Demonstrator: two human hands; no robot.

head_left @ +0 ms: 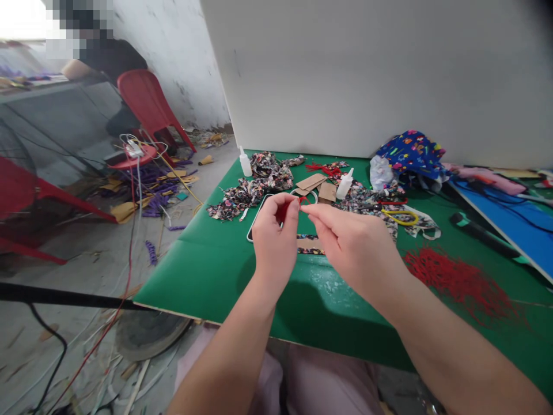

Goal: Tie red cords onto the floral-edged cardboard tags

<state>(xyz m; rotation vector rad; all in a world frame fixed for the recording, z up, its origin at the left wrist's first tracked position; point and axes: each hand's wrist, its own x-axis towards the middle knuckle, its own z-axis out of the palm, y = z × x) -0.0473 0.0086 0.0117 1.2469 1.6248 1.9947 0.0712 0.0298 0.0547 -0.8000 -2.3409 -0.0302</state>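
My left hand (276,230) and my right hand (356,239) meet over the middle of the green table, both pinching a thin red cord (306,200). Most of the cord is hidden in the fingers of my left hand. Just beneath my hands lies a dark floral fabric strip with a brown card piece (309,244) on it. A white-edged flat object (250,232), perhaps a phone, is partly covered by my left hand. Beyond my fingers are brown card pieces (311,182). A loose heap of red cords (458,279) lies right of my right forearm.
Two white squeeze bottles, one at the left (245,163) and one nearer the middle (345,184), stand among bunched floral fabric (259,187). Yellow-handled scissors (401,217), blue patterned cloth (410,155) and a black-and-green tool (488,237) lie rightward. A person sits at far left by a red chair (149,101).
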